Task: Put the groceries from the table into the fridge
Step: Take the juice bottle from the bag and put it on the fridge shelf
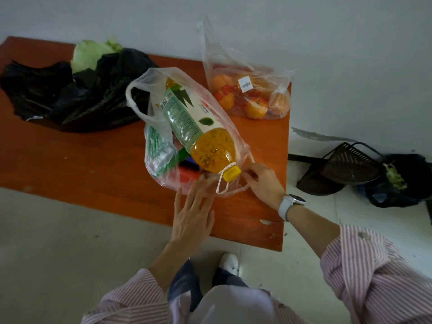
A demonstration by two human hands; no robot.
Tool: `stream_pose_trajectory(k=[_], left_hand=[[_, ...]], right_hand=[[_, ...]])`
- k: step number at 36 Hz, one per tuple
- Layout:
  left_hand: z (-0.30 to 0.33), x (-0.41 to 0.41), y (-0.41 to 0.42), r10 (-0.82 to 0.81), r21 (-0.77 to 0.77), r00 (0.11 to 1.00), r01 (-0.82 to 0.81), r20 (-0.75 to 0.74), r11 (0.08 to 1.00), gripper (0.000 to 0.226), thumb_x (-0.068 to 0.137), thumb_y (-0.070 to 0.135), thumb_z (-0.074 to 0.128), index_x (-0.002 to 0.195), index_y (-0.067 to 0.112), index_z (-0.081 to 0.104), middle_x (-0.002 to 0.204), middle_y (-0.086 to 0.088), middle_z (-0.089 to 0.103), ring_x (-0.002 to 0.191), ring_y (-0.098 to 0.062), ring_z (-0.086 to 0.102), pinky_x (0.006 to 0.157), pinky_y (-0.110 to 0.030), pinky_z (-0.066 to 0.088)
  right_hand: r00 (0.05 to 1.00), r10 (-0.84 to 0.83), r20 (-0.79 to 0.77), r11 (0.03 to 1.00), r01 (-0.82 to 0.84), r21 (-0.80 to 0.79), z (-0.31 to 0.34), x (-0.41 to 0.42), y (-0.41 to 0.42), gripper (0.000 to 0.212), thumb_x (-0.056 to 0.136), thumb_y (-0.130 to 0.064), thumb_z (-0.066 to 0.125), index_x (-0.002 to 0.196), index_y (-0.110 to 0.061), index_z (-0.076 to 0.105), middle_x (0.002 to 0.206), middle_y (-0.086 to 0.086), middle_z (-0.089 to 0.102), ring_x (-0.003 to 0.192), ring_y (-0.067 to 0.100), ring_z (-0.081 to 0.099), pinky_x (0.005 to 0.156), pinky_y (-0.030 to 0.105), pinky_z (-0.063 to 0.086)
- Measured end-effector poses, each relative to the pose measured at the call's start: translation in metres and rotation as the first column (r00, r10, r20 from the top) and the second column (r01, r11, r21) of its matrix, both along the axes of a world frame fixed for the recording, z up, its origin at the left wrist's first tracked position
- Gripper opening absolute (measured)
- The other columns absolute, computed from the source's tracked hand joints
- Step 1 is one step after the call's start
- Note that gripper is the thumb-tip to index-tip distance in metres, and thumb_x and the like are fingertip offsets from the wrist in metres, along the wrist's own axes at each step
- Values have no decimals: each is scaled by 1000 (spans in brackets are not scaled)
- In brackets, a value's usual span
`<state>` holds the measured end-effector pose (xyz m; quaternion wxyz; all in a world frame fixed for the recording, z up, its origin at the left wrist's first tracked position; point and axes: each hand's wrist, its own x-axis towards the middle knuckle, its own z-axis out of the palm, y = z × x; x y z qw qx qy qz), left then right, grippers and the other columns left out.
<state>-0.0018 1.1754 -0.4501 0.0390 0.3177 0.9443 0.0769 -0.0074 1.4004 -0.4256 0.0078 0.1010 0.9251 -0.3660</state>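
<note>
With the bottle (201, 129) lying half out of the clear bag (161, 146) near the surface (93, 160) edge, the right hand (261, 181) pinching only thin plastic and the left hand (194, 216) flat, fingers straight, a lift could likely spill it.

No text reads clearly: the bottle (198, 127) label beyond the fingertips and the orange bag's (247, 94) red print and sticker blur.
</note>
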Motion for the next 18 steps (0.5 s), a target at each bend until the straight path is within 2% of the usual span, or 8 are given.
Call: stream_pose_trajectory(k=[5,8,10,13,14,16,18], left_hand=[[4,-2,0,-40,-19,999,40,7,999,50,93,34,30,141,19,38,154,-5,24,143,-21,15,110,-55,21],[13,-5,-3,-30,129,999,34,-28,991,43,93,26,36,131,18,51,146,-2,40,139,-18,27,110,-50,24],[20,-9,-5,0,246,998,17,-70,969,36,92,22,38,121,16,59,135,-2,52,132,-18,38,110,-45,25],[28,-16,-8,41,345,987,14,-152,939,30,90,19,42,113,13,61,121,-6,61,120,-19,47,105,-41,30],[30,-18,-9,45,367,984,23,-174,930,29,89,19,44,112,13,59,119,-6,62,118,-19,48,102,-41,33],[33,-24,-9,40,395,978,46,-205,917,28,88,18,47,114,13,55,119,-8,61,114,-20,51,96,-44,39],[37,-29,-7,37,393,975,53,-218,918,31,86,18,50,116,13,54,122,-8,60,113,-21,51,93,-45,41]], right_hand=[[995,-68,70,996,64,60,-15,3,12,18,89,-8,51,96,-5,68,98,13,68,84,27,62,68,26,41],[989,-76,129,995,67,73,-23,8,14,21,88,-8,50,97,-7,69,103,12,67,88,26,61,70,26,43],[992,-98,77,993,92,71,-22,9,11,19,88,-8,50,95,-9,68,101,11,66,91,26,60,75,31,46],[972,-217,-88,971,224,82,-6,11,2,16,88,-10,51,97,-8,64,98,9,63,94,27,53,82,38,41],[962,-231,-144,971,238,30,2,12,-2,15,88,-12,52,99,-7,61,98,8,61,94,25,53,82,36,41],[960,-190,-204,976,162,-143,19,16,-11,19,91,-16,53,108,-10,57,102,-1,57,94,16,54,81,28,44],[986,-77,-151,964,35,-263,32,16,-22,32,91,-21,54,122,-15,50,113,-7,52,100,8,53,84,23,47]])
